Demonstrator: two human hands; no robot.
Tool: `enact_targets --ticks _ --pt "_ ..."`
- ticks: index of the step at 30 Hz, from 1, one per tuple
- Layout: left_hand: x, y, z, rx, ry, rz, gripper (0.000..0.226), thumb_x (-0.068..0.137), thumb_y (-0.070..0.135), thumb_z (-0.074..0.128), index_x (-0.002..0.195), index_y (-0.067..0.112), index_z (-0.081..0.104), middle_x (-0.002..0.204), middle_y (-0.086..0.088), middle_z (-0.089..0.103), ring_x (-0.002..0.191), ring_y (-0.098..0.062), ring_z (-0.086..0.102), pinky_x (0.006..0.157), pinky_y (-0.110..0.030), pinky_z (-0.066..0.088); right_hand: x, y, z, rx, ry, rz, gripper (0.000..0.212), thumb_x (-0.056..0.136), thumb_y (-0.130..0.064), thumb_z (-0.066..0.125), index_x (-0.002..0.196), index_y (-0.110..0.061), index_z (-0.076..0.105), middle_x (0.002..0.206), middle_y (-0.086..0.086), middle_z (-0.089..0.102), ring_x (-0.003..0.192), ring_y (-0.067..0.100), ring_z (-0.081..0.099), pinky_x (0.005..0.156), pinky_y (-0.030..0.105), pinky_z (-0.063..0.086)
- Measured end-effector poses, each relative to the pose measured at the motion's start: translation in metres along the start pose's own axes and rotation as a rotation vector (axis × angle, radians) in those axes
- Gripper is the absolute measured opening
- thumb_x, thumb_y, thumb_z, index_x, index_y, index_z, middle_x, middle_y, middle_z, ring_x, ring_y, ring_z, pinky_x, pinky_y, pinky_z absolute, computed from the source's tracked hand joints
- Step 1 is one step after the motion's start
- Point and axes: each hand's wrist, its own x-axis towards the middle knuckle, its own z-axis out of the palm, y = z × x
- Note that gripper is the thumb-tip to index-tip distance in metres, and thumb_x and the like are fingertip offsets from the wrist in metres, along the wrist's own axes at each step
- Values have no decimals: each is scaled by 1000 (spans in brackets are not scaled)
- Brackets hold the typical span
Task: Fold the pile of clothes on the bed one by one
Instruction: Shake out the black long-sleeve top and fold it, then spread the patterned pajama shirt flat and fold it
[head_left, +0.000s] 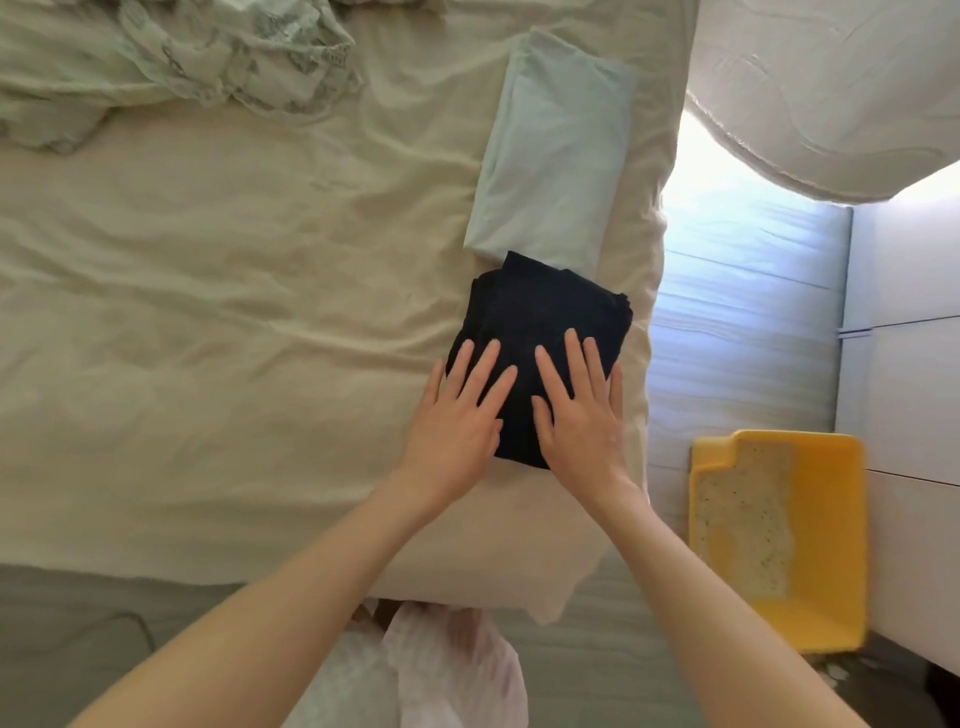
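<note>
Both palms flat, fingers straight: left hand (457, 415) and right hand (582, 415) press on folded black garment (540, 317) near right edge of bed (208, 312). Folded pale blue cloth (550, 150) just beyond, touching it. Unfolded pale green pile (182, 57) far left. Yellow tray (831, 519) on floor.

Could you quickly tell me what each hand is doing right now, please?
Left hand: open, fingers straight, pressing flat on the folded black garment.
Right hand: open, also pressing flat on it.
</note>
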Motion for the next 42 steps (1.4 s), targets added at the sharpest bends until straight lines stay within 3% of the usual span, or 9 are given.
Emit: enact_targets --ticks 2,5,11,15,20,23,28,34,42 --pt "10 -7 11 35 -164 -25 59 101 34 31 151 25 1 158 -1 -15 146 -26 -9 118 -44 5 5 6 8 -56 -112 11 53 100 -28 40 150 -20 25 159 9 8 146 22 -5 117 49 3" --pt "14 -10 9 26 -223 -29 60 101 36 32 151 27 -1 158 0 -16 146 -26 -8 117 -45 5 13 9 7 -109 -200 23 55 101 -34 32 152 -25 13 160 5 -3 147 22 -9 117 46 -3" --pt "-22 -21 -38 -52 -122 -74 60 99 34 36 151 25 7 159 -2 -5 146 -21 -7 118 -42 5 -2 -26 -44 -89 -143 11 61 99 -40 38 152 -23 12 160 8 4 147 24 -3 119 47 1" --pt "-96 -57 -72 -119 -51 -192 59 99 37 36 151 27 10 159 -1 -5 146 -20 -8 116 -41 -1 -16 -90 -79 -31 -77 -38 71 93 -50 48 151 -21 18 159 10 10 147 27 2 118 47 -3" --pt "-192 -123 -131 -285 176 -463 62 96 44 39 150 26 14 159 0 0 145 -19 -11 116 -41 -4 -30 -200 -102 19 -41 -114 74 91 -62 30 152 -25 10 160 7 8 147 22 -1 117 45 -5" --pt "-249 -176 -167 -263 290 -528 62 96 45 38 150 26 15 159 -2 4 145 -20 -10 116 -43 -2 -31 -271 -111 111 -4 -138 73 91 -61 32 152 -28 7 160 5 9 147 21 0 117 45 -4" --pt "-345 -269 -200 -230 270 -551 63 96 46 39 150 30 12 159 2 -2 145 -17 -14 115 -40 -6 -39 -394 -101 175 30 -171 72 91 -57 39 151 -25 15 159 6 16 147 22 6 118 47 1" --pt "-436 -364 -235 -247 289 -630 63 97 43 39 150 30 7 159 3 -5 142 -13 -18 116 -38 -8 -36 -516 -72 172 -91 -231 72 93 -56 39 152 -28 10 160 2 10 148 20 1 118 45 0" --pt "-419 -435 -249 -253 260 -625 62 97 44 39 150 27 12 159 -1 -2 145 -20 -13 117 -40 -3 41 -560 -61 104 -77 -186 65 95 -45 46 150 -21 21 157 7 23 146 25 15 117 47 10"
